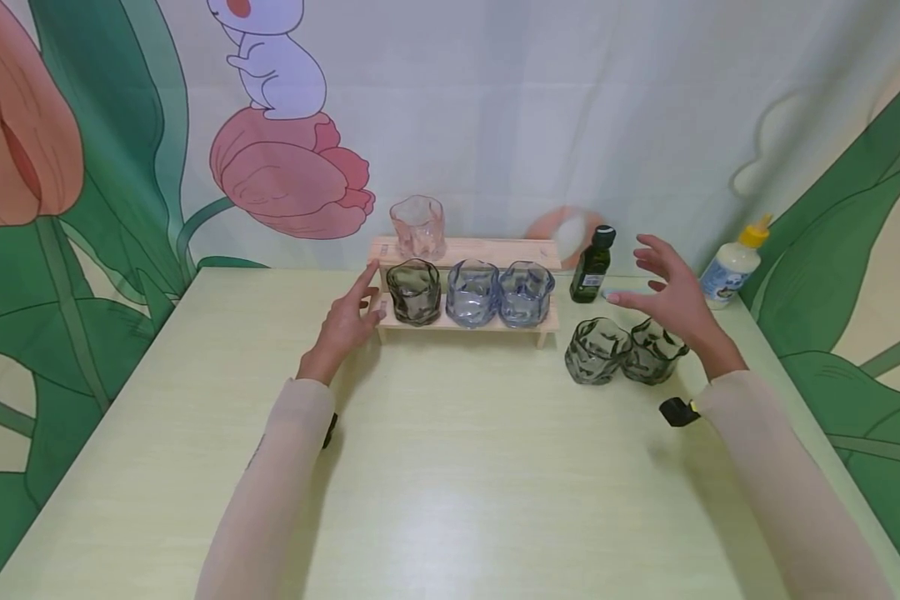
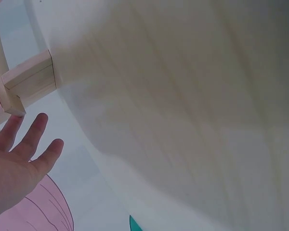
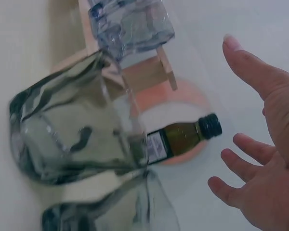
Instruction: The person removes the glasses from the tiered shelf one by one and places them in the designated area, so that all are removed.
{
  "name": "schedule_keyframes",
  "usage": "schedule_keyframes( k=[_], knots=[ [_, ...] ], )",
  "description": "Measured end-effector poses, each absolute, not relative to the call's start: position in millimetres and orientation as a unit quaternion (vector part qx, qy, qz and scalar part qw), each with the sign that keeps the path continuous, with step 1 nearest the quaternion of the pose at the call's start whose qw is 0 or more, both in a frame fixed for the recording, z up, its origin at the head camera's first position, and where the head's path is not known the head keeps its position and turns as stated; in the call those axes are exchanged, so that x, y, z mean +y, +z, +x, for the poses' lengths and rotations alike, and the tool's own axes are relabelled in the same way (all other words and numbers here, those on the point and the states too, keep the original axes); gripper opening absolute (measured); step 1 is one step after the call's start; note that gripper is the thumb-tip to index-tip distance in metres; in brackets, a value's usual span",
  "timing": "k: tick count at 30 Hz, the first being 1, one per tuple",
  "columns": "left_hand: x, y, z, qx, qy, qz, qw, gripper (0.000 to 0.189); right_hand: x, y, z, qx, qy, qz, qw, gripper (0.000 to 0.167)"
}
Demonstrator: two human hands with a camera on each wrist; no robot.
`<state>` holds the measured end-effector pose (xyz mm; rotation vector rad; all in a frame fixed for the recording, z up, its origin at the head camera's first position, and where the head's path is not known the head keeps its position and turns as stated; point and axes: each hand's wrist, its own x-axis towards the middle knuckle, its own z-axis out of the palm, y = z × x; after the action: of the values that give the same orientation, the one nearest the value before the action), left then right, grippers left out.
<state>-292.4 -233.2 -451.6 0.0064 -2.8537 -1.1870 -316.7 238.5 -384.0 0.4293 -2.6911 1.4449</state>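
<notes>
My left hand (image 1: 343, 327) is at the left end of a two-tier wooden rack (image 1: 465, 248), fingers extended, fingertips right at its side. In the left wrist view, fingers (image 2: 36, 130) spread beside the wooden end piece (image 2: 31, 79). On the lower tier stand a dark grey glass (image 1: 414, 293) and two bluish glasses (image 1: 472, 293); a pink glass (image 1: 418, 227) stands on the upper tier. My right hand (image 1: 675, 296) hovers with fingers spread, holding nothing, above two grey glasses (image 1: 597, 352) on the table. It partly covers the farther-right grey glass (image 1: 648, 358).
A small dark green bottle (image 1: 591, 267) with a black cap stands just right of the rack. Farther right is a white glue bottle (image 1: 729, 267) with a yellow tip. Behind the pale table (image 1: 435, 467) hangs a printed curtain (image 1: 480, 108) with flowers and a rabbit.
</notes>
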Motion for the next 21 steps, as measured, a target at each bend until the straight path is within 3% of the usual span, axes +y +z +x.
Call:
schedule_keyframes(
  k=[12,21],
  knots=[
    [-233.0,-453.3,-291.3,-0.923,-0.384,-0.004,0.031,0.086,178.7,-357.0,-346.3,-0.854,0.481,0.197,0.028,0.091],
    [-234.3,-450.9,-290.7,-0.924,-0.381,-0.009,0.034,0.085,134.1,-350.5,-363.9,-0.851,0.474,0.228,0.011,0.095]
  ],
)
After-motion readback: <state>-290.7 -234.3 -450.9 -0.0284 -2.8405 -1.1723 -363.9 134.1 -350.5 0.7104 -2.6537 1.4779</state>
